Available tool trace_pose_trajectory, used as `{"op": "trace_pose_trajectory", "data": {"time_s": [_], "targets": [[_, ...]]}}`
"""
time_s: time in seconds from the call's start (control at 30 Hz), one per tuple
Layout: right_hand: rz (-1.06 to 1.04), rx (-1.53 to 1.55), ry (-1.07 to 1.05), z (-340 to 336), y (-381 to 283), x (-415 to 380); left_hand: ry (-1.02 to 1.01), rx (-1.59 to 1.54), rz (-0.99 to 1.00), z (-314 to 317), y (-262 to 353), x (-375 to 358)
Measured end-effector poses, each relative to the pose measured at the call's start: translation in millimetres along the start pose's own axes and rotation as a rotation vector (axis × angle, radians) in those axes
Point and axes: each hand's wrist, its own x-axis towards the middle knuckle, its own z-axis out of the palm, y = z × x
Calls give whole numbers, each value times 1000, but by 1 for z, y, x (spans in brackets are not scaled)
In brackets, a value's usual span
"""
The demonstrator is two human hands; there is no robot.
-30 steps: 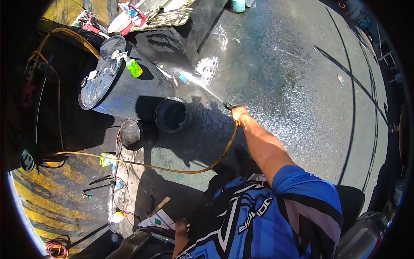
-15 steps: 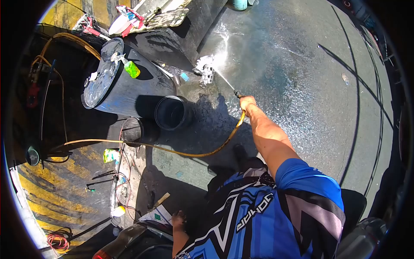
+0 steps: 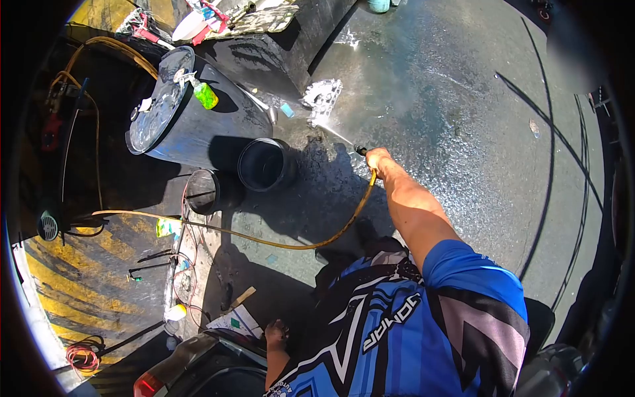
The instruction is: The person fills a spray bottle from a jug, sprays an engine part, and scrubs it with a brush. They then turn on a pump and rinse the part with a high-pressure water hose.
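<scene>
My right hand is wrapped round the black spray nozzle of a yellow hose. A thin jet of water runs from the nozzle to the ground just below a pale metal part with holes, which lies on the wet pavement. The hose curves down from my hand and off to the left. My left hand hangs low in shadow beside the car's rear, its fingers loosely apart with nothing visible in them. Near it lie a white sheet and a wooden-handled tool.
A large dark drum lies to the left, a green spray bottle on it. Beside it stand a black bucket and a smaller bucket. A dark block is behind the part. A car tail light shows bottom left.
The nozzle has swung slightly left and down, and the jet now lands below the metal part instead of splashing at its right side. My left hand stays low.
</scene>
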Motion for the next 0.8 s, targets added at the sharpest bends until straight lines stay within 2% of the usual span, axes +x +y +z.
{"op": "trace_pose_trajectory", "data": {"time_s": [0.07,0.3,0.4,0.43,0.53,0.57,0.67,0.7,0.8], "targets": [[31,75,11,0,-3,-6,27,7,-44,0,4,-3],[-17,19,-7,-1,-14,-16,29,14,-39,-3,0,-5],[-123,-168,-18,6,-20,-5,24,16,-41,-4,-2,-3],[-228,-349,-13,6,-24,-4,6,20,-36,-5,-1,-3],[-19,-9,48,16,-40,-6,30,20,-50,-4,3,-2],[-160,-232,4,15,-44,-7,50,18,-61,-3,4,-3],[-106,-161,-23,18,-59,-7,56,18,-60,-3,10,-6],[-186,-362,-65,18,-64,-7,61,14,-60,-3,11,-7],[-227,-362,-41,29,-64,15,63,-9,-60,0,11,-12]]}}
